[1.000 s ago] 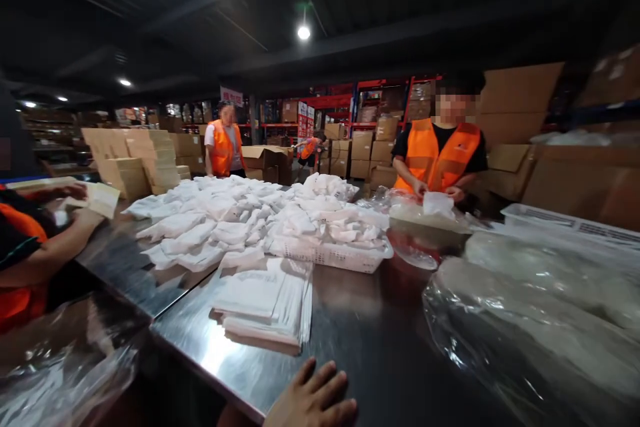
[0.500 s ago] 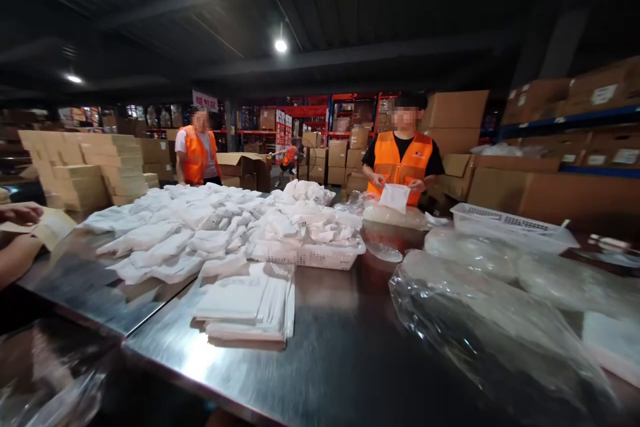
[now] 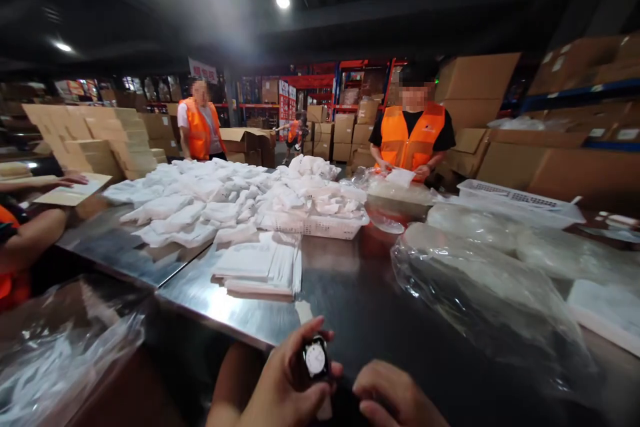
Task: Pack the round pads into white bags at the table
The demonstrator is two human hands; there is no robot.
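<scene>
My left hand (image 3: 287,373) is closed around a small watch (image 3: 315,358), its white round dial on a dark rectangular case turned up toward me. A pale strip (image 3: 303,311) sticks out past the fingertips in line with the watch, probably its strap. Close by on the right is my right hand (image 3: 395,393), its fingers curled in and apart from the watch. The inside of that hand is hidden. Both hands are at the near edge of the metal table (image 3: 340,287), below a stack of flat white bags (image 3: 255,263).
Many white packets (image 3: 185,200) lie heaped behind the stack, some in a white basket (image 3: 330,225). Clear plastic bags (image 3: 475,280) cover the right side. A co-worker (image 3: 413,133) stands across the table; another person's hand (image 3: 73,179) holds a card at left. A plastic-lined box (image 3: 120,373) stands lower left.
Both my hands have come into view at the bottom, the left with the watch. The view has tilted down. The co-worker opposite has lowered the white bag.
</scene>
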